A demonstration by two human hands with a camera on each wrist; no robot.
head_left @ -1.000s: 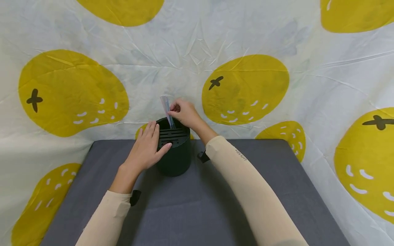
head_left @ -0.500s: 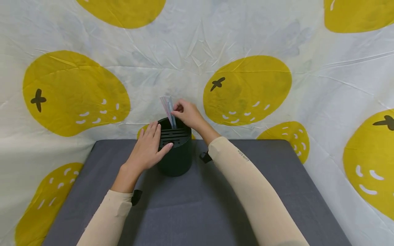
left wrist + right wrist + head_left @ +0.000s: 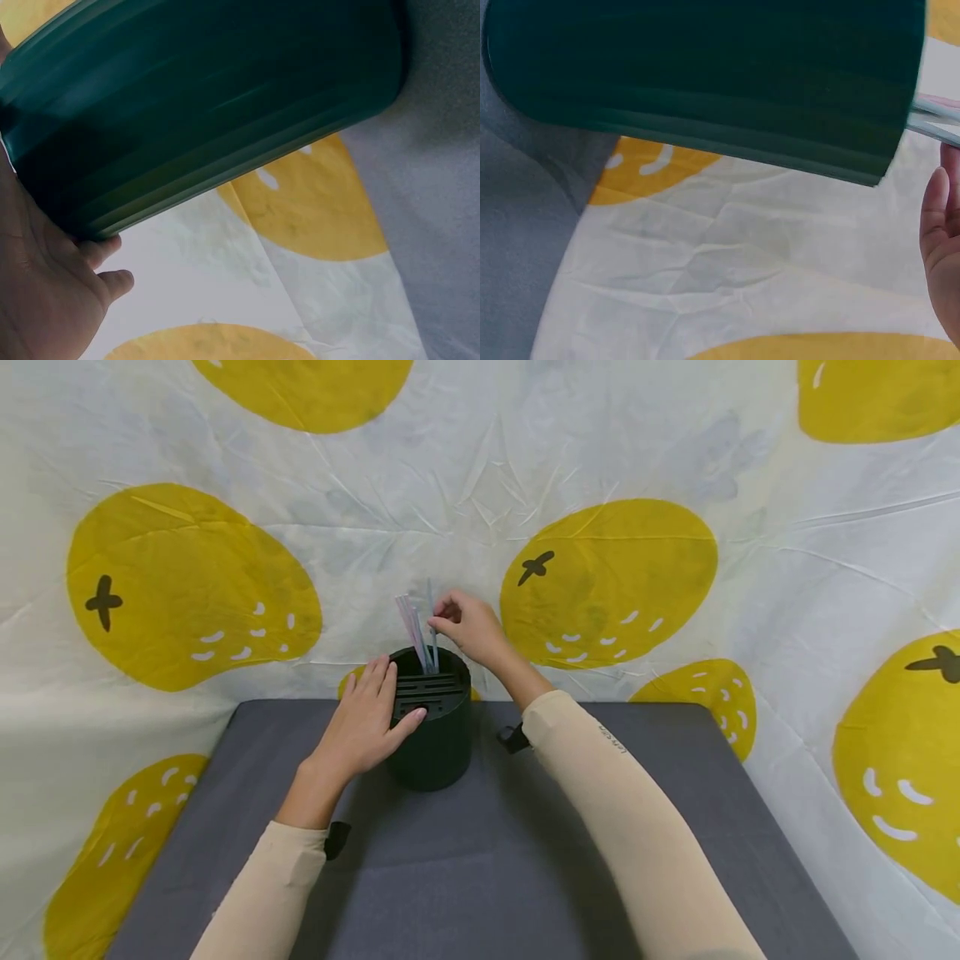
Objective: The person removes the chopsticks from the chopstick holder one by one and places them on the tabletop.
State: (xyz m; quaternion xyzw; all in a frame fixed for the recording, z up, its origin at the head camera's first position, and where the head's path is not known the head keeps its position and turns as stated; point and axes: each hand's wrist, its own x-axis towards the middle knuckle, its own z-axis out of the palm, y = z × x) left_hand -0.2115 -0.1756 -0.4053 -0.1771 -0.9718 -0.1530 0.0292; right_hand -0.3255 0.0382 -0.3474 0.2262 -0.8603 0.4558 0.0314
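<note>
A dark green cylindrical holder (image 3: 429, 752) stands upright near the table's back edge, a black slotted insert (image 3: 427, 687) covering the front part of its top. From the open back part rise several thin straws (image 3: 414, 625), pinkish and pale blue. My right hand (image 3: 478, 631) pinches one pale blue straw (image 3: 434, 647) between thumb and fingers; its lower end is inside the holder, out of sight. With fingers extended, my left hand (image 3: 360, 714) rests on the holder's left rim, its thumb on the front of the top. The left wrist view shows this hand (image 3: 45, 277) against the green wall.
Dark grey cloth covers the table (image 3: 450, 877). Behind it hangs a white curtain (image 3: 360, 560) printed with large yellow fruit shapes, close to the holder's back. Black wrist straps (image 3: 337, 841) show below both sleeves.
My right hand has shifted slightly right and drawn one straw apart from the bunch, its tip now higher than the others. The left hand stays at the holder's rim.
</note>
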